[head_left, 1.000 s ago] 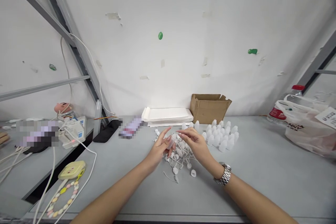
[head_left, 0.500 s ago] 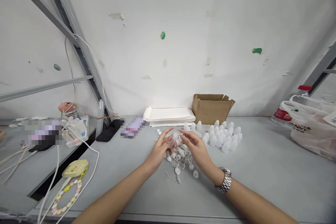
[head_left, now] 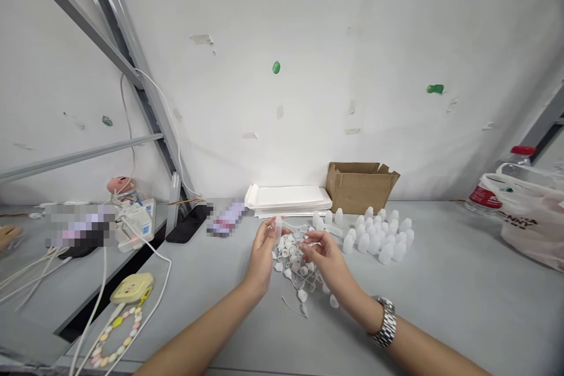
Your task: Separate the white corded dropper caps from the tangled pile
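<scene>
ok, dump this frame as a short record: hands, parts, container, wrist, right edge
left hand: holds a translucent bottle
right hand: over the pile of small white parts; grip unclear
parts: translucent bottles stand grouped right of the pile
container: open cardboard box, beside white flat stack
wrist: metal watch, right
right edge: plastic bag, red-capped bottle

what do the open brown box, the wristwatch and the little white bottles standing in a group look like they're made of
Open brown box: matte cardboard, judging by its ragged flaps.
Silver wristwatch: probably polished metal; its links glint.
Small whitish bottles: likely frosted plastic, being cloudy and translucent.
</scene>
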### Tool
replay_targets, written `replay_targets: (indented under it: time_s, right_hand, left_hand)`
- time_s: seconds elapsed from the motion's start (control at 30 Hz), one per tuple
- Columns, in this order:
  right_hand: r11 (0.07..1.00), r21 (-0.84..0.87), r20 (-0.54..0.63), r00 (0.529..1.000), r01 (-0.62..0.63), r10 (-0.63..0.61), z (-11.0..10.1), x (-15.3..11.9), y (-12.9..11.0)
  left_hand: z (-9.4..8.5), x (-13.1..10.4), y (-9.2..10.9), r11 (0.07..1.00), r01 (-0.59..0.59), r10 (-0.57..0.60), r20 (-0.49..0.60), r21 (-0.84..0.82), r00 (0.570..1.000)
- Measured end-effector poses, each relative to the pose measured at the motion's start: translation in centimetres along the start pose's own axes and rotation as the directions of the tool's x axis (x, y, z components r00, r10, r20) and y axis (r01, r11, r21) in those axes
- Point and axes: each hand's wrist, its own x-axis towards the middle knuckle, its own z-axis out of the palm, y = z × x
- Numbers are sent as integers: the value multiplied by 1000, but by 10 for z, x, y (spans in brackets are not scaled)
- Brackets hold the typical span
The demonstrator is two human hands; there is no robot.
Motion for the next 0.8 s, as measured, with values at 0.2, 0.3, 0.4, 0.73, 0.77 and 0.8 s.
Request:
replay_targets:
  time_s: [0.2,0.3,0.4,0.73,0.77,0.8]
  right_hand:
    - [996,61,220,974,-63,48,9,-6,-4]
    - [996,67,287,957,-66,44,10,-7,-8]
    - [997,49,323,945,-67,47,11,-7,-9]
    - [973,217,291,957,-85,19,14,-7,-12]
    - [972,220,291,957,-75,8,13,-7,-12]
    - [972,227,289,957,-60,-8,13,-7,-12]
  left_hand:
    - [7,-7,3,994,31,-29,22,-109,999]
    - [11,-10,4,985,54,-48,40,-161,998]
    - [15,-13,5,978,89,-75,79,-191,994]
    - [19,-21,-1,975,173,-146,186,-138,972]
    - [19,-22,-1,978,161,-134,188,-134,973]
    - [18,-21,-1,980,145,-119,190,-135,975]
